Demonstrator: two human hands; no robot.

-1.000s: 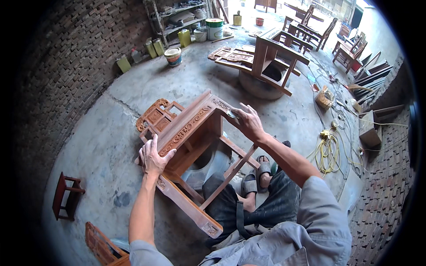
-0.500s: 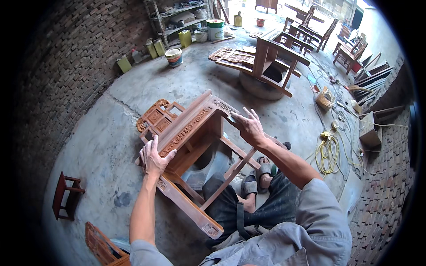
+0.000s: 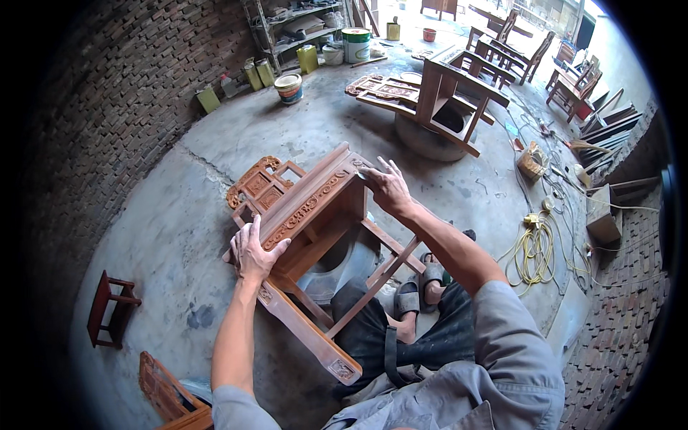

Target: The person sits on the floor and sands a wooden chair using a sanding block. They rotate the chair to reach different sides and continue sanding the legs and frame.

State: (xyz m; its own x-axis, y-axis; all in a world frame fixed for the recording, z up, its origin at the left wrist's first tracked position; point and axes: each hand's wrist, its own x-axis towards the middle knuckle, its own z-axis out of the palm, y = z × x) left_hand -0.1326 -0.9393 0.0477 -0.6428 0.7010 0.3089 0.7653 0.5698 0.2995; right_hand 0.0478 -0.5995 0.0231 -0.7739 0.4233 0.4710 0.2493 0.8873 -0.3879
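Presently, both hands (image 3: pixel 255 252) (image 3: pixel 389 190) on carved wooden chair (image 3: pixel 309 206), well apart.

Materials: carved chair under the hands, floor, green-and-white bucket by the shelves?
Chair: looks like wood, matte, apparently unvarnished; streaked brown boards, carved relief.
Floor: probably bare concrete; grey, stained, cracked.
Bucket: plastic or metal, unclear; smooth, coloured sides.
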